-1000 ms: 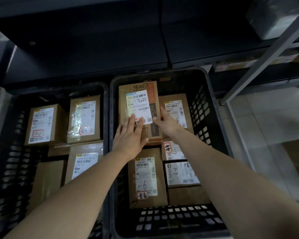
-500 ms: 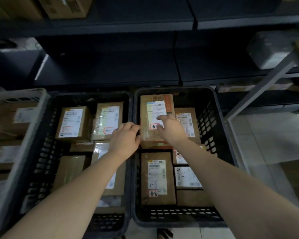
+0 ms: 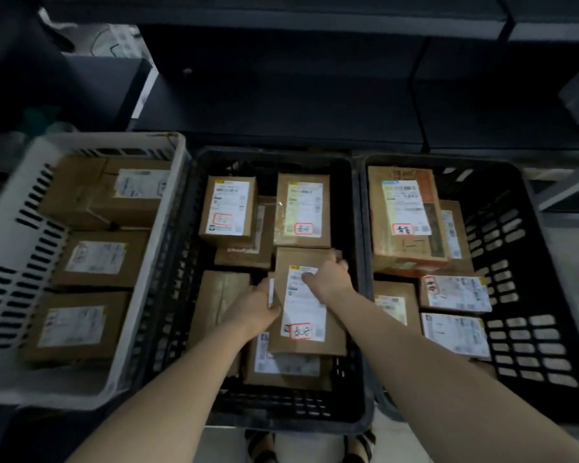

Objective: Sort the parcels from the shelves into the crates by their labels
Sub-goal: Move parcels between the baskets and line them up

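Three crates stand side by side below the dark shelves: a white crate point(image 3: 20, 228), a middle black crate point(image 3: 354, 208) and a right black crate point(image 3: 515, 262). Each holds several brown parcels with white labels. My left hand point(image 3: 256, 310) grips the left edge of a brown parcel point(image 3: 333, 332) lying on top of others in the middle crate. On that parcel's far right corner my right hand point(image 3: 328, 279) curls its fingers, thumb on the label. The label carries a red-framed sticker at its near end. In the right crate a tall parcel with orange print point(image 3: 405, 212) lies at the back.
Dark shelf boards point(image 3: 281, 95) run across the top, with a pale bag point(image 3: 121, 41) at the upper left and a grey metal shelf post point(image 3: 569, 192) at the right. My sandalled feet point(image 3: 259, 446) stand on the pale floor just in front of the middle crate.
Both hands left the orange-printed parcel in the right crate and moved left onto a parcel in the middle crate. The view swung left, bringing the white crate into sight.
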Demonstrator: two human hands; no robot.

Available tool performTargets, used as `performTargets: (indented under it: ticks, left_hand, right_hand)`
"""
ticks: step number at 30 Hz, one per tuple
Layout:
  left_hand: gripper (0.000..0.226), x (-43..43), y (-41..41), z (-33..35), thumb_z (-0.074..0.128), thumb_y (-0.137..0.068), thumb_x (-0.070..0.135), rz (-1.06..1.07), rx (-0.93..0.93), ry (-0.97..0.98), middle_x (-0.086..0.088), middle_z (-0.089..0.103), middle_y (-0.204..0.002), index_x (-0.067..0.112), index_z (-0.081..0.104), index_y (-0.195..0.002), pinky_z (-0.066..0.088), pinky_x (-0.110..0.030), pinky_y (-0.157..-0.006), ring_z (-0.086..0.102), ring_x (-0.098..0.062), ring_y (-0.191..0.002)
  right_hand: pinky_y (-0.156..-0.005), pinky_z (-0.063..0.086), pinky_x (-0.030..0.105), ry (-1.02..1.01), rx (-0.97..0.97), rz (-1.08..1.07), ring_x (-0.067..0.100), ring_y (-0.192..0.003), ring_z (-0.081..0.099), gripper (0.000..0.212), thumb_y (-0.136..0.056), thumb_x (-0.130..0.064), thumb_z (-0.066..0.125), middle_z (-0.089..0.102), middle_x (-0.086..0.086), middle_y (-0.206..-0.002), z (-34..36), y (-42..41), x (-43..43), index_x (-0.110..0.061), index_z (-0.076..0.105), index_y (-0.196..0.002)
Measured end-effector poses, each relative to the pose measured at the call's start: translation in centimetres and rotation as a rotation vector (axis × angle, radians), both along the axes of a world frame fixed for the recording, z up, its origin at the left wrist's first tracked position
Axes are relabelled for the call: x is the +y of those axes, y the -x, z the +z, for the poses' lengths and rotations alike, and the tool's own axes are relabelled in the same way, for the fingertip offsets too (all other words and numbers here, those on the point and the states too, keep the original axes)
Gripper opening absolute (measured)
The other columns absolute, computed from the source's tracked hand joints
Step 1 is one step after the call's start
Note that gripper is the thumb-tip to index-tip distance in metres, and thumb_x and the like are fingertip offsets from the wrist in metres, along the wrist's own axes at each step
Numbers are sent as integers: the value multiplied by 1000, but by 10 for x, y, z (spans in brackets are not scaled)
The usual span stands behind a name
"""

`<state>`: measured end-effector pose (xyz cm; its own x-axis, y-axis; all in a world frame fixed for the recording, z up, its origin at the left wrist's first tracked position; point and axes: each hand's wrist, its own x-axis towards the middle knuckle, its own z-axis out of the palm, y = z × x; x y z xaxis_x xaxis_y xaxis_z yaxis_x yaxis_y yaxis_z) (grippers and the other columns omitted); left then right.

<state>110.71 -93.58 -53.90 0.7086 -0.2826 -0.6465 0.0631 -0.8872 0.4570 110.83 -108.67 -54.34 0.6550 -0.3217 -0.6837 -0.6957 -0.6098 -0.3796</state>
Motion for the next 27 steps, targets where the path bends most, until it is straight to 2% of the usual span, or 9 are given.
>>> performTargets:
  ticks: [3,5,7,10,13,15,17,22,27]
  left_hand:
    - [62,9,-3,-11,52,-96,23,60,111,88,-8,46,-143,13,21,-148,40,-25,-94,48,-24,-127]
    - [65,13,-5,-23,55,-94,18,173,220,169,-7,52,-138,13,19,-149,45,-29,-93,54,-22,-120]
    - [52,16,-8,-32,56,-93,15,258,249,233,-5,58,-131,14,33,-140,49,-29,-87,59,-21,-113]
    - [38,18,-11,-39,55,-94,18,267,230,270,-6,61,-123,13,45,-130,47,-25,-81,59,-19,-105]
    - [43,17,-14,-41,53,-95,17,210,258,303,-8,63,-118,15,43,-136,47,-30,-93,60,-21,-107]
    - [46,12,-21,-39,51,-96,15,233,235,336,-6,62,-114,15,41,-140,48,-27,-88,60,-21,-105]
    - [46,10,-36,-33,51,-96,14,271,108,323,-8,57,-126,15,40,-140,43,-24,-87,55,-24,-115]
    - [60,30,-81,-27,54,-93,19,241,-308,56,-9,20,-153,20,29,-147,27,-42,-114,20,-29,-140]
    - [78,39,-111,-34,56,-93,19,433,-258,37,-10,2,-158,18,6,-152,14,-38,-116,5,-30,-145]
  right_hand:
    - [-107,37,52,49,11,-141,42,-138,25,91,-93,-32,58,11,22,-156,-7,-3,18,-19,-9,-153]
    - [-103,40,53,30,41,-229,42,-134,32,95,-91,-33,61,18,20,-153,-15,-5,22,-24,-10,-153]
    - [-99,44,53,12,49,-266,41,-127,40,93,-89,-31,62,25,18,-148,-23,-2,23,-28,-7,-152]
    - [-98,43,53,94,42,-160,41,-122,42,80,-90,-27,57,27,18,-141,-25,5,25,-27,4,-149]
    - [-100,40,47,261,-2,-28,41,-129,32,57,-91,-19,54,19,19,-147,-16,4,29,-13,27,-141]
    - [-108,35,46,366,-105,78,39,-138,22,48,-91,-17,55,13,19,-152,-9,0,32,-11,39,-136]
    - [-115,27,48,425,-254,209,38,-143,15,44,-91,-18,54,16,17,-153,-5,-8,35,-12,45,-134]
    - [-106,40,41,193,-445,327,33,-134,38,48,-93,-14,50,29,13,-150,1,-52,48,-12,43,-141]
    - [-98,47,45,-72,-334,263,35,-119,52,60,-92,-19,56,48,19,-134,-14,-104,68,-8,32,-146]
